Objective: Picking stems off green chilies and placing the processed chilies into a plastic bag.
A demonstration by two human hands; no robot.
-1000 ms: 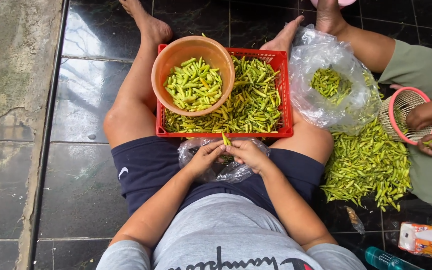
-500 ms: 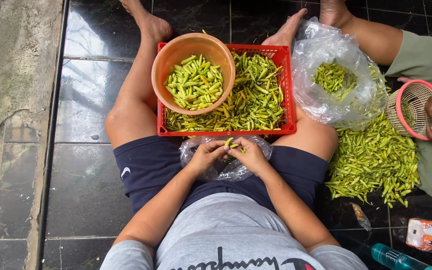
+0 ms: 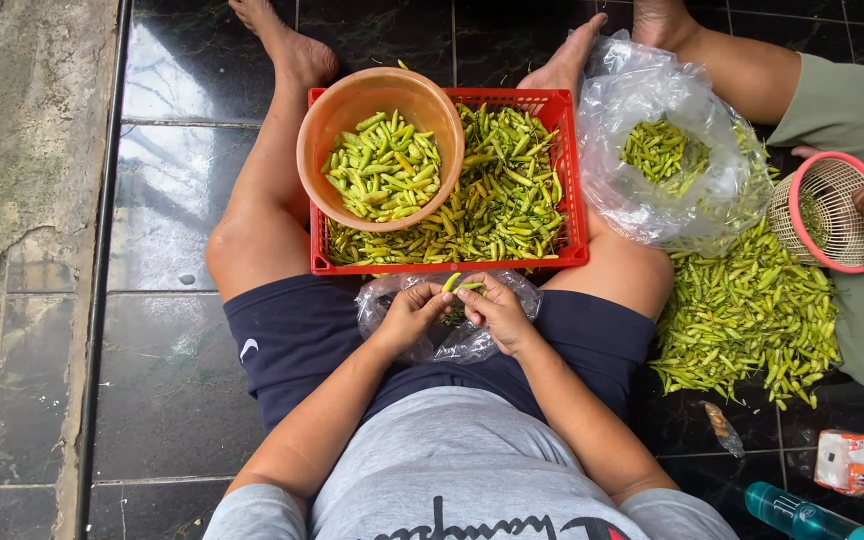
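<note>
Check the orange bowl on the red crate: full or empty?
Partly full. The orange bowl sits upright on the red crate, with green chillies heaped inside below its rim.

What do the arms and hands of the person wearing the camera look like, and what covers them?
Both arms are bare from short grey T-shirt sleeves down. The left hand and right hand wear no gloves; no rings, watch or bracelets show.

Soft, even daylight fills the scene, bright without harsh shadows. The glossy black floor tiles (image 3: 172, 150) mirror pale sky glare at the upper left, and the clear plastic bag (image 3: 672, 140) catches white highlights. Focus is sharp throughout, with only slight wide-angle stretching toward the frame's edges and corners.
</note>
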